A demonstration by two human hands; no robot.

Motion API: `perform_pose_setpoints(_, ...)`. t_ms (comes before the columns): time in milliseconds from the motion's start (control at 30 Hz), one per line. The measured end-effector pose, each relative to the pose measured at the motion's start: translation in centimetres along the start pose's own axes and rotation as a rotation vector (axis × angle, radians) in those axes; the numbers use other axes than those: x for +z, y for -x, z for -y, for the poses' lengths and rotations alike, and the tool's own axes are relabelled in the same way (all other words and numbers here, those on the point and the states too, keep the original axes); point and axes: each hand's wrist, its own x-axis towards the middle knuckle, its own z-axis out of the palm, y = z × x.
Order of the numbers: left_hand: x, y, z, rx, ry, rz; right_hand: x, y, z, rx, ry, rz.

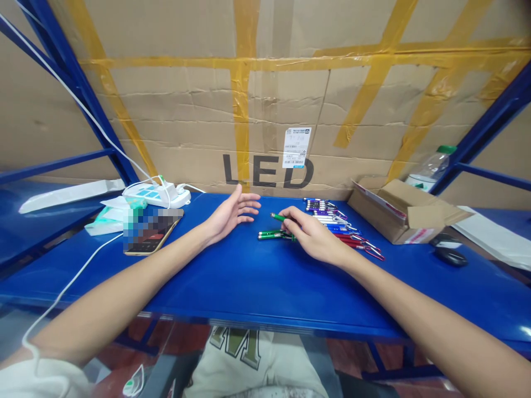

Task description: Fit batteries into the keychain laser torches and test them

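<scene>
A small green cylinder point(277, 217) is pinched between the thumb and fingers of my right hand point(306, 232), just above the blue tabletop. Below it lie green pen-like cylinders point(271, 235), partly hidden by that hand. My left hand point(230, 215) is at the middle of the table, palm turned inward, fingers apart, holding nothing. To the right of my right hand, similar items lie in colour groups: purple ones point(319, 205) at the back, then silver and blue ones, and red ones point(352, 241) nearest me, some with clips or loops.
On the left are a phone point(155, 235), a white power strip point(155, 193), a tissue pack point(110, 215) and a white cable. An open cardboard box point(398, 213), a black mouse point(451, 256) and a bottle point(433, 166) are at the right. Large taped cardboard point(186, 121) stands behind.
</scene>
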Motion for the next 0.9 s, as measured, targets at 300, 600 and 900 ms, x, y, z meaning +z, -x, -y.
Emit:
perform_pose_setpoints(300,-0.5,0.3,-0.9,-0.051,0.299,0.116,0.6,-0.2,-1.0,0.03,-0.056,-0.042)
perform_pose_setpoints(600,0.3,0.7,-0.9,-0.082,0.238,0.12,0.1,-0.2,-0.7,-0.052,0.068,-0.017)
perform_pose_setpoints(900,0.3,0.6,-0.8,-0.076,0.213,0.138,-0.1,0.3,0.8,-0.017,0.117,0.024)
